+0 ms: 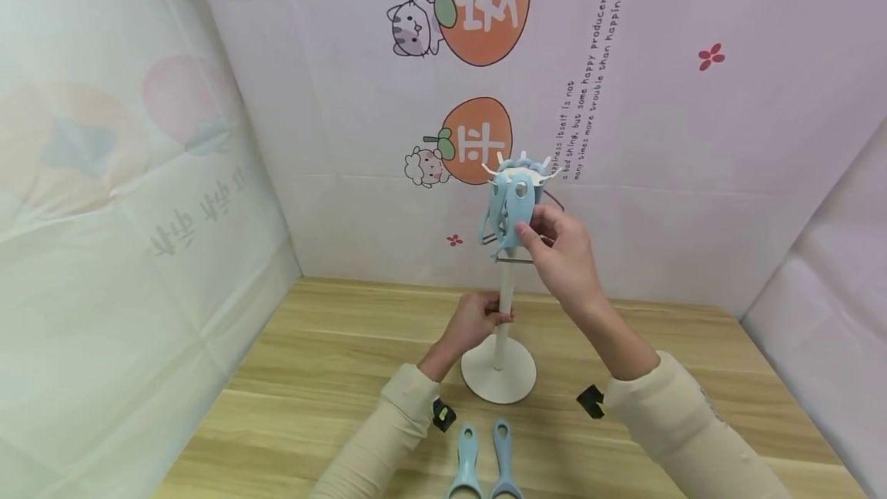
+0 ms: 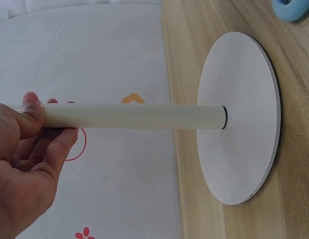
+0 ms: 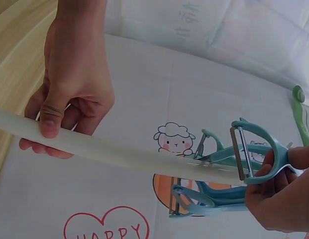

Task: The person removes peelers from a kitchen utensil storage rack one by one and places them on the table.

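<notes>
A white stand with a round base (image 1: 483, 380) rises from the table to a crown of hooks (image 1: 524, 174). My left hand (image 1: 476, 320) grips its pole (image 2: 139, 116) between thumb and fingers, above the base. Up at the hooks, my right hand (image 1: 564, 256) pinches a light blue Y-shaped peeler (image 1: 520, 210) by its handle; the handle's hole is at hook height. In the right wrist view, that peeler's metal blade (image 3: 237, 153) points down the pole. Several other blue peelers (image 3: 214, 201) hang around the pole beside it. Whether the pinched peeler's hole is over a hook cannot be told.
Two more blue peelers, one on the left (image 1: 468, 453) and one on the right (image 1: 503, 453), lie on the wooden table (image 1: 312, 383) in front of the base. A printed cloth (image 1: 346, 122) hangs behind the table. Small black objects show beside the left cuff (image 1: 443, 414) and right cuff (image 1: 592, 401).
</notes>
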Motion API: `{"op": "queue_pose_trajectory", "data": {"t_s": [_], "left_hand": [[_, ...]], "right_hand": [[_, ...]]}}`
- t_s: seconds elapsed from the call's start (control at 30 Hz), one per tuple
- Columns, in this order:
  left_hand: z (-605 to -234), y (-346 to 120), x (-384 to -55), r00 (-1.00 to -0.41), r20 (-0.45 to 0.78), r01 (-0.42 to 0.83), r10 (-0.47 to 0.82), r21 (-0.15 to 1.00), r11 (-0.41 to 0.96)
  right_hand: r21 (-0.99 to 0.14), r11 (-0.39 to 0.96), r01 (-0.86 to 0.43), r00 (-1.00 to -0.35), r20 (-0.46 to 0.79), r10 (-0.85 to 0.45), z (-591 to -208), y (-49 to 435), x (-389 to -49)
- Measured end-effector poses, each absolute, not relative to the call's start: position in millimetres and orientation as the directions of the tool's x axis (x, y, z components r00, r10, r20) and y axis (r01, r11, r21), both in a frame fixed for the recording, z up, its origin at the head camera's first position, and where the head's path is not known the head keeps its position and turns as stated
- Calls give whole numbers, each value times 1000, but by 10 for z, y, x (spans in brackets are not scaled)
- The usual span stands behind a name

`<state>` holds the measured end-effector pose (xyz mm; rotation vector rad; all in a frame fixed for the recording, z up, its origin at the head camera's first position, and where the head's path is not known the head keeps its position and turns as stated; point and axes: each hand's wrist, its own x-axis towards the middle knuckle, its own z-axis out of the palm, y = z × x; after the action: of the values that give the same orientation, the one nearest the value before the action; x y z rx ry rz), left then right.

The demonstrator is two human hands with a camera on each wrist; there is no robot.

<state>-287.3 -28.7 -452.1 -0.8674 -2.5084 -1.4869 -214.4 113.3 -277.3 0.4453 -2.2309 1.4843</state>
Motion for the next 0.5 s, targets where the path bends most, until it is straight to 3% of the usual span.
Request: {"op": "queue_pose_trajectory", "data": {"t_s": [0.5], "left_hand": [[-4519,-278,-2887,-835,351,509,424,784,354]], "right_hand": [[-827,320,-461,-883,465,-70,-2697,1134,-2013]]}}
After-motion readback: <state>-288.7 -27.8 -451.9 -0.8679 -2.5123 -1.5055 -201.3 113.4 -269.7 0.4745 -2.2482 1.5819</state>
